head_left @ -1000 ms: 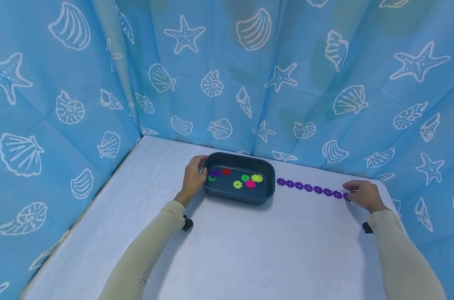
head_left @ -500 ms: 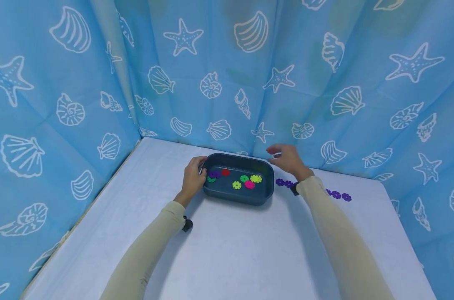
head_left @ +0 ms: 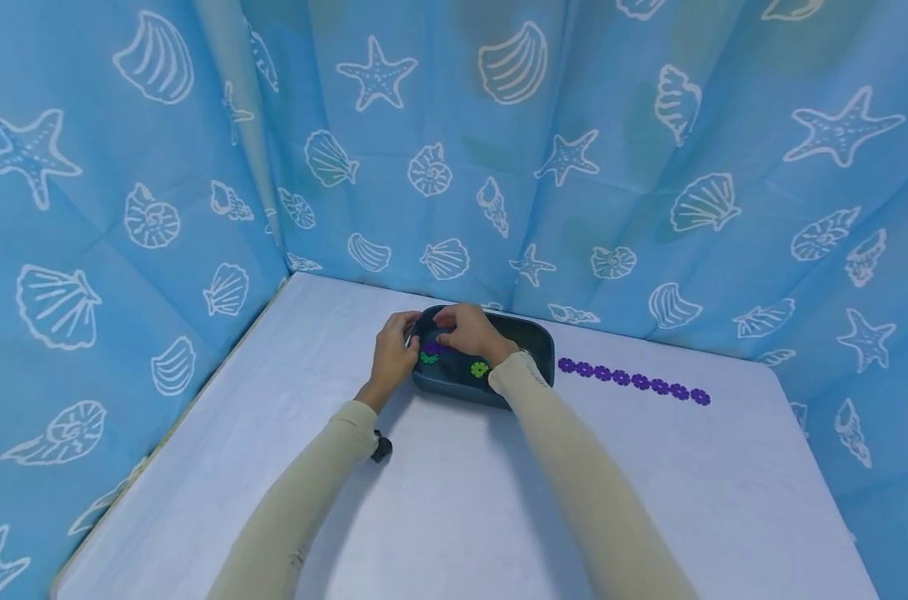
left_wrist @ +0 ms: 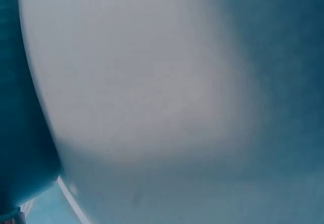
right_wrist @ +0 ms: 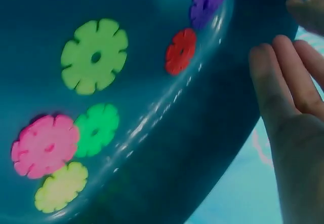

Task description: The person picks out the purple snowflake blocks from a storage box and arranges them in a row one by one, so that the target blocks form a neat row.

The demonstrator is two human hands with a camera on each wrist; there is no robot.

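Observation:
A dark blue-grey tray (head_left: 539, 339) stands at the back of the white table. My left hand (head_left: 392, 354) grips its left rim. My right hand (head_left: 461, 329) reaches over the tray's left half, fingers stretched above a purple disc (head_left: 431, 347), holding nothing that I can see. In the right wrist view the tray floor (right_wrist: 152, 97) carries toothed plastic discs: lime (right_wrist: 94, 56), red (right_wrist: 180, 51), purple (right_wrist: 207, 1), green (right_wrist: 96, 128), pink (right_wrist: 44, 145) and yellow (right_wrist: 62, 186); my fingers (right_wrist: 283, 82) lie straight beside them. The left wrist view is a blur.
A chain of several purple discs (head_left: 634, 381) lies in a row on the table (head_left: 461, 517), right of the tray. Blue curtains (head_left: 499, 167) printed with shells and starfish wall in the table's back and both sides.
My right hand left the right end of the purple chain and swung left across the table to the tray's left half. The left hand stayed on the rim.

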